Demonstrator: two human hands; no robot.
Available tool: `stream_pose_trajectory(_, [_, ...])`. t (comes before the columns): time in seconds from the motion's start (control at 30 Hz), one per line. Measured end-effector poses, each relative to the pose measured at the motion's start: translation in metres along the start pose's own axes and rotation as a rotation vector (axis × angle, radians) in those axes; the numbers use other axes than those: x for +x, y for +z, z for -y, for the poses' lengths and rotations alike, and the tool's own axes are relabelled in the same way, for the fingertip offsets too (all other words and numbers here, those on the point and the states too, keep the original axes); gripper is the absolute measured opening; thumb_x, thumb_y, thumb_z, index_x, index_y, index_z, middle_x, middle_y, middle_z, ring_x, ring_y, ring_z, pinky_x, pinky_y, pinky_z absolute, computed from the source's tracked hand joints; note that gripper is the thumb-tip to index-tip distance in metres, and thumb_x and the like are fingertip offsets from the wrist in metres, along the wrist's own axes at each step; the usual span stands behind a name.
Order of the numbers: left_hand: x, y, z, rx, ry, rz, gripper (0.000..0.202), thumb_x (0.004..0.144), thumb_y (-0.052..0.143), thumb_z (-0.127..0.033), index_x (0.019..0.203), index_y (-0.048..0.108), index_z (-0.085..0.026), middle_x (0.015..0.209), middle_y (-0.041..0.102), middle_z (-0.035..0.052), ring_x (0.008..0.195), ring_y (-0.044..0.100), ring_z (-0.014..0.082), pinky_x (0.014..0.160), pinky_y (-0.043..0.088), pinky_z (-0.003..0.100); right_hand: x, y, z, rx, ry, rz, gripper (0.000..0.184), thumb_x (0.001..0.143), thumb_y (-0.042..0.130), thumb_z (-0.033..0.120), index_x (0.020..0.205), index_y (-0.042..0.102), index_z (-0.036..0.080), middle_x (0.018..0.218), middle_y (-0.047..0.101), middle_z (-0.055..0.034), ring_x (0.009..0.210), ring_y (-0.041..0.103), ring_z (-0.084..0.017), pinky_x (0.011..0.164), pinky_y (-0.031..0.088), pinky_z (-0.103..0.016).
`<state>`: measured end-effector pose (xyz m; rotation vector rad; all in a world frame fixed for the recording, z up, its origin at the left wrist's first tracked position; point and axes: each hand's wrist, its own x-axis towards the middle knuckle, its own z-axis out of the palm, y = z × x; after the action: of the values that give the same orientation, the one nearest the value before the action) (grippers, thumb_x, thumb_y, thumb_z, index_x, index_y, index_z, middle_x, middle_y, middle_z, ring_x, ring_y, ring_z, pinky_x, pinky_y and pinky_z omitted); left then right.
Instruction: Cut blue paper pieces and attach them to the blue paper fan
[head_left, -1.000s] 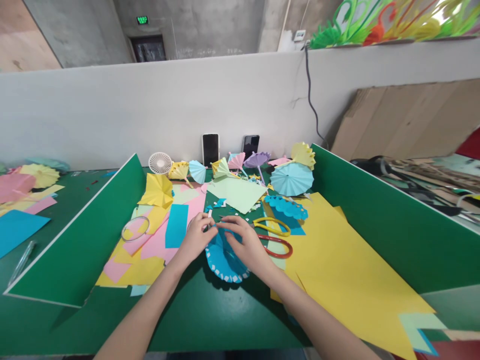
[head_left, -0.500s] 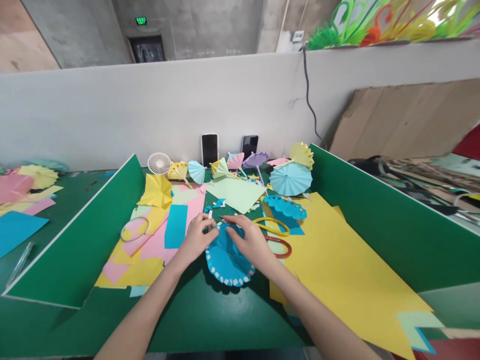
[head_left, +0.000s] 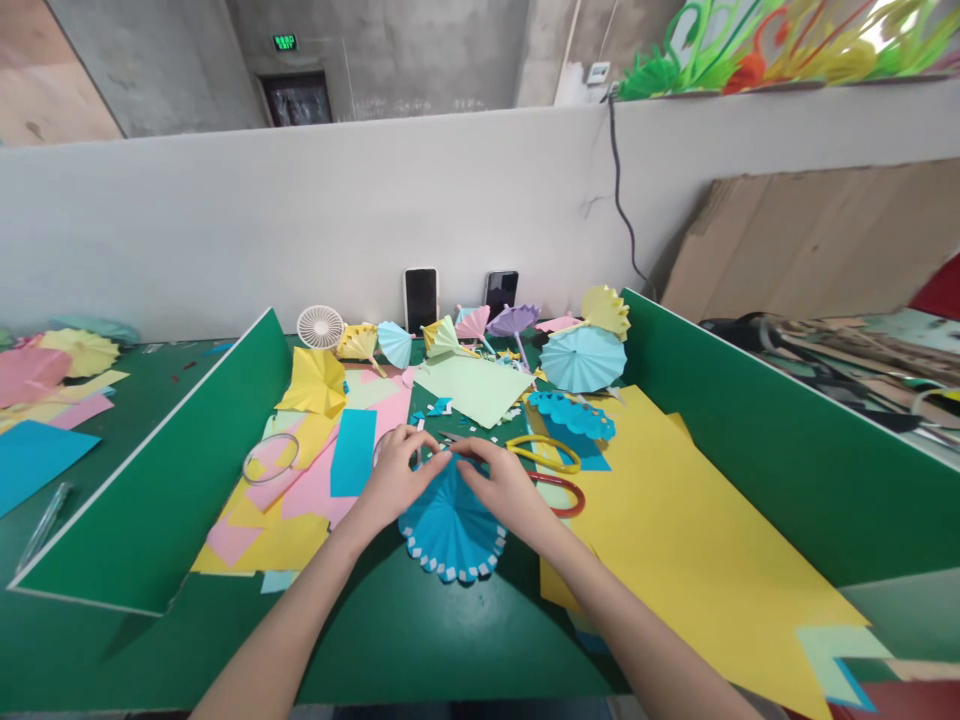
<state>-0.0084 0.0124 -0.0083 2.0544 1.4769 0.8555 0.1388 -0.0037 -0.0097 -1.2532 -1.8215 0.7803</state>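
Note:
A blue pleated paper round (head_left: 452,525) with small white squares along its scalloped edge is spread out between my hands. My left hand (head_left: 401,465) pinches its top edge near the centre from the left. From the right, my right hand (head_left: 499,485) pinches the same folded centre, its fingertips close to the left ones. The fingers partly hide the far side of the round. Just beyond and beside my right hand lie scissors with one yellow handle (head_left: 544,453) and one red handle (head_left: 564,497); their blade tip shows past my fingers.
Large yellow sheets (head_left: 675,530) cover the right side. Pink, yellow and blue paper (head_left: 352,453) lies left with a clear tape roll (head_left: 270,458). Behind stand small paper umbrellas (head_left: 582,358), a fan (head_left: 319,327) and two phones (head_left: 421,300). Green dividers (head_left: 172,470) flank the workspace.
The blue round has turned and opened into an even fan of pleats, shifting slightly left and toward me. My fingertips have come closer together at its centre.

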Motion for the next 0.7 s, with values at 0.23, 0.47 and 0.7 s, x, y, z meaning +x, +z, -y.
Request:
stream_pose_trajectory(0.23, [0.004,-0.004,0.005,-0.304,-0.160,-0.191,0.028,0.074,0.043,-0.023,0.101,0.042,-0.017,0.077,0.053,0.0011,0.077,0.053,0.0124,0.071,0.042,0.025,0.003,-0.010,-0.001,0.055,0.059,0.089,0.024,0.076,0.040,0.024,0.088,0.059,0.017,0.095,0.063,-0.0056,0.086,0.057,-0.016,0.075,0.043,-0.028])
stream_pose_trajectory(0.47, [0.004,-0.012,-0.001,-0.226,-0.063,-0.210,0.010,0.076,0.040,-0.025,0.073,0.046,-0.019,0.077,0.055,-0.0004,0.077,0.052,0.0117,0.074,0.040,0.022,0.009,-0.035,-0.031,-0.607,0.198,-0.071,0.021,0.077,0.040,0.020,0.085,0.059,0.015,0.086,0.060,-0.0107,0.084,0.055,-0.021,0.069,0.040,-0.030])
stream_pose_trajectory(0.7, [0.005,-0.012,0.001,-0.252,-0.108,-0.297,0.010,0.078,0.037,-0.027,0.077,0.044,-0.020,0.087,0.050,0.0016,0.085,0.049,0.0120,0.076,0.040,0.023,-0.002,-0.048,-0.049,-0.740,0.312,0.152,0.033,0.072,0.051,0.036,0.094,0.057,0.011,0.091,0.057,-0.0160,0.086,0.052,-0.028,0.066,0.039,-0.031])
